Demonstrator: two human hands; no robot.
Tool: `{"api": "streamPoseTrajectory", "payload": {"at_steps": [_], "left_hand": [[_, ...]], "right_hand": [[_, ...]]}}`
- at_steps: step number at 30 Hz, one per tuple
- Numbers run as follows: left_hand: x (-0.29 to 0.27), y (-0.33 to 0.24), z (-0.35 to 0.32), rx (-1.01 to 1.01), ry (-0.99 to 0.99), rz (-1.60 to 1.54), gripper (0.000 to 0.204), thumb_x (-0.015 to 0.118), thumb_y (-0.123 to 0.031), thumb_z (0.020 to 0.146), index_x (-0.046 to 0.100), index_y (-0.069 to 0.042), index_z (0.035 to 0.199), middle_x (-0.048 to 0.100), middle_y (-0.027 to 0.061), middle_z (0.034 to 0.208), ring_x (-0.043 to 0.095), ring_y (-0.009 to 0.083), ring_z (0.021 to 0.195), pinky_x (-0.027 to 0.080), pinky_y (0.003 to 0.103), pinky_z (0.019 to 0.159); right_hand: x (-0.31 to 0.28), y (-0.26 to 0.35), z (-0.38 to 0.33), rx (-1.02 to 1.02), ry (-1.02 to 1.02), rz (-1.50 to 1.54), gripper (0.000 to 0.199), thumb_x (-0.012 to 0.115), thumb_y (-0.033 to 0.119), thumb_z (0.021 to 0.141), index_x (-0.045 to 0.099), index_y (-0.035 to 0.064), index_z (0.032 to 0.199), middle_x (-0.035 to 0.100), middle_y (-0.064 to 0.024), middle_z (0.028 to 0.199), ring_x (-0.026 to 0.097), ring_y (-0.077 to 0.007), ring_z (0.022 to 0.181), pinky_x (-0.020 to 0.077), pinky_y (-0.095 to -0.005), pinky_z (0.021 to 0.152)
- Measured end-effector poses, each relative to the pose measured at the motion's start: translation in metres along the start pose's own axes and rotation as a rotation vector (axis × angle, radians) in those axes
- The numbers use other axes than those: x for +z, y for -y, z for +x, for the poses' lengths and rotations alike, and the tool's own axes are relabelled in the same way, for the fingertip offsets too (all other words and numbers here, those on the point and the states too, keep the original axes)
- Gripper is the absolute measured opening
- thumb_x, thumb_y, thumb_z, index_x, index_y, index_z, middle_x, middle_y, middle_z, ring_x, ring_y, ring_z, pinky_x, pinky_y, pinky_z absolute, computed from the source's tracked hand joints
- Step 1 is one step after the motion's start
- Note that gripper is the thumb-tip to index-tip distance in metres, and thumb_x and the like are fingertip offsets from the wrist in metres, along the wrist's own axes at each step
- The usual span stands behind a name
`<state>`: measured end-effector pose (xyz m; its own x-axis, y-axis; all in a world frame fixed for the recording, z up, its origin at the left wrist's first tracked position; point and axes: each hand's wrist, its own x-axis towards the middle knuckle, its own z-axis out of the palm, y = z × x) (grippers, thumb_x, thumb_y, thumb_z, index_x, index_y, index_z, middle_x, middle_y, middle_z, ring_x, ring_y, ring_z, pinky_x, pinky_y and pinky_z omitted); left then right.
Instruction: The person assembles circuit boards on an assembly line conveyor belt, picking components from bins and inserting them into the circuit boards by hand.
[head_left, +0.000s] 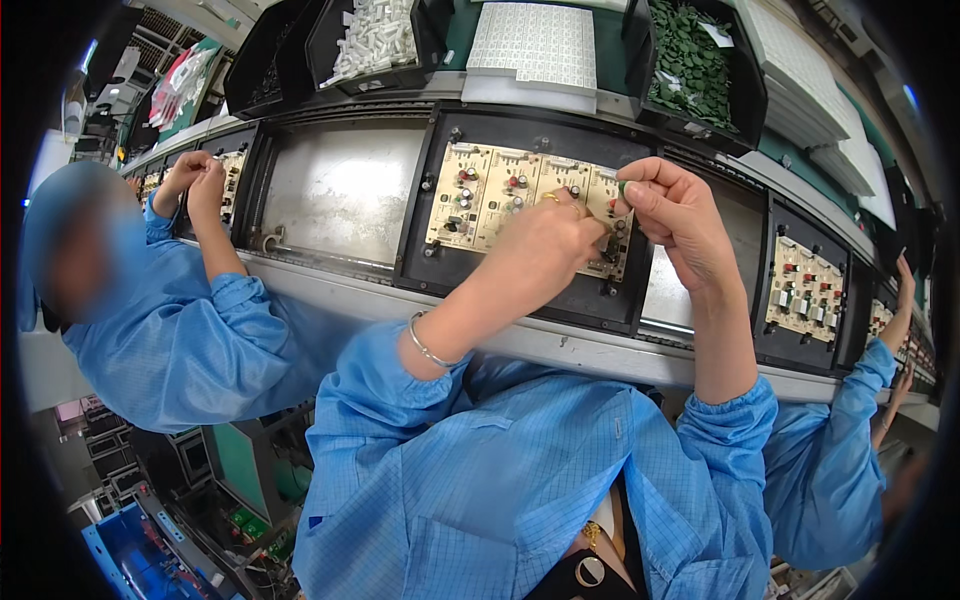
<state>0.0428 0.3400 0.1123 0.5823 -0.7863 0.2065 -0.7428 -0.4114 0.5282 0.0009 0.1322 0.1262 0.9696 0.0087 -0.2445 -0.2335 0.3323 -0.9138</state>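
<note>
My left hand (550,240), with a bracelet at its wrist, reaches over a panel of tan circuit boards (462,205). Its fingers are bent down at the boards' right part, and whatever they pinch is hidden beneath them. Just to the right, my right hand (680,215) is raised above the panel's right edge. Thumb and forefinger there pinch a small green electronic component (622,187). Red, black and other small parts stand on the boards. The panel sits in a black carrier frame (415,235) on the line.
Behind the line stand black bins of green components (690,75) and white parts (370,45), with white foam trays (532,45) between. Another carrier (805,290) lies right. A co-worker in blue (190,330) works at left; another person's arm (860,390) reaches in at right.
</note>
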Motion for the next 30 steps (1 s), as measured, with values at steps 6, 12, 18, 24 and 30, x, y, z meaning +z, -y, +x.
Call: {"api": "streamPoseTrajectory", "payload": {"at_steps": [6,12,18,24,30], "left_hand": [[-0.019,0.009,-0.002,0.057,-0.037,-0.064,0.019,0.076,-0.013,0.081,0.075,-0.008,0.099,0.072,0.0069,0.095,0.067,0.0299,0.094,0.055,0.042,0.08],[0.001,-0.003,0.005,0.158,-0.047,0.084,0.002,0.068,-0.004,0.079,0.068,-0.004,0.081,0.069,0.0109,0.087,0.066,0.0305,0.09,0.056,0.041,0.073],[-0.004,0.0,0.005,0.062,-0.047,0.011,0.003,0.07,-0.004,0.079,0.069,-0.002,0.082,0.068,0.0128,0.083,0.066,0.032,0.09,0.056,0.042,0.074],[-0.034,0.027,-0.002,-0.096,-0.058,-0.192,0.017,0.079,-0.004,0.078,0.077,-0.002,0.095,0.074,0.0111,0.097,0.071,0.0295,0.093,0.057,0.038,0.084],[-0.046,0.033,-0.013,-0.139,-0.086,-0.166,0.016,0.074,0.0,0.079,0.075,-0.002,0.095,0.073,0.0125,0.099,0.07,0.0314,0.095,0.056,0.04,0.084]], "right_hand": [[0.008,0.004,-0.002,-0.015,-0.019,-0.114,0.021,0.074,0.013,0.094,0.068,0.0022,0.111,0.068,0.0001,0.082,0.037,0.0027,0.056,0.023,-0.0158,0.049],[0.01,0.007,0.0,-0.018,0.002,-0.069,0.022,0.074,0.013,0.094,0.068,0.0019,0.112,0.069,0.0006,0.082,0.039,0.003,0.057,0.0227,-0.0156,0.049],[0.01,0.008,0.0,-0.023,0.012,-0.111,0.021,0.073,0.012,0.094,0.068,0.0028,0.112,0.069,0.0003,0.084,0.048,0.0029,0.063,0.0298,-0.015,0.053],[0.009,-0.001,-0.003,-0.044,0.012,-0.525,0.023,0.069,-0.001,0.089,0.066,0.0028,0.112,0.07,-0.0012,0.089,0.064,-0.0033,0.083,0.0463,-0.0187,0.067],[0.042,-0.01,-0.01,-0.202,-0.09,-0.922,0.011,0.069,-0.001,0.085,0.072,0.0012,0.096,0.072,-0.0082,0.081,0.067,-0.0134,0.071,0.0498,-0.028,0.064]]}}
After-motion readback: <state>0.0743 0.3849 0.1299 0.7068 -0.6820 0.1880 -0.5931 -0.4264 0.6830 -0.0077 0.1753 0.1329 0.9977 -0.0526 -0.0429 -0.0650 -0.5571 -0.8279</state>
